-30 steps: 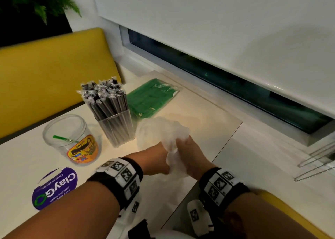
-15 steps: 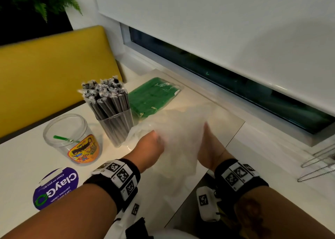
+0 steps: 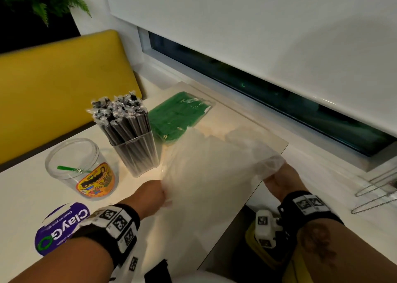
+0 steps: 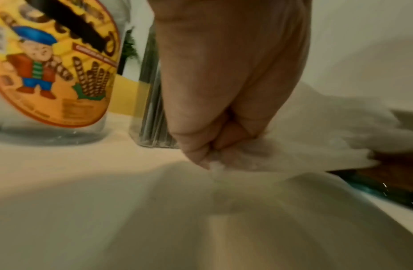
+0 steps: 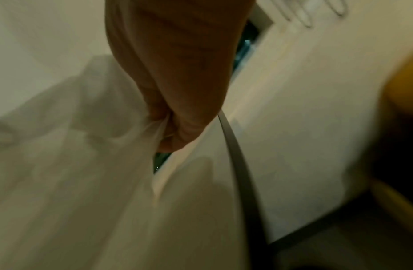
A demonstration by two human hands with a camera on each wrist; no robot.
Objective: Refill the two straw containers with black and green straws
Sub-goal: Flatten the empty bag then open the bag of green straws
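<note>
Two hands are in my view, and both grip the same thing. Working down from the biggest: the white desk [image 3: 25, 188] fills the left and centre, with a yellow bench back [image 3: 53, 85] beyond it at far left. Stretched over the near right part of the desk is a clear plastic bag [image 3: 206, 171], pulled open between my hands, its long axis running from near left to far right. My left hand [image 3: 150, 194] has its fingers curled tight on the bag's near-left edge; the left wrist view shows the film bunched in the fist. My right hand [image 3: 279, 181] is past the desk's right edge, closed on the bag's far-right corner, the film pinched in its fingers in the right wrist view.

Far of the bag lies a flat pack of green straws [image 3: 178, 115], its long axis pointing from near left towards the far-right window. Just left of it stands a clear square container [image 3: 139, 151] packed with wrapped black straws [image 3: 122, 119], upright and fanning slightly to the left at the top. Left again sits a round clear jar [image 3: 79, 166] with a cartoon label, holding one green straw [image 3: 68, 169] lying roughly left to right. Nearest on the left is a purple round sticker [image 3: 62, 229] on the desk.
</note>
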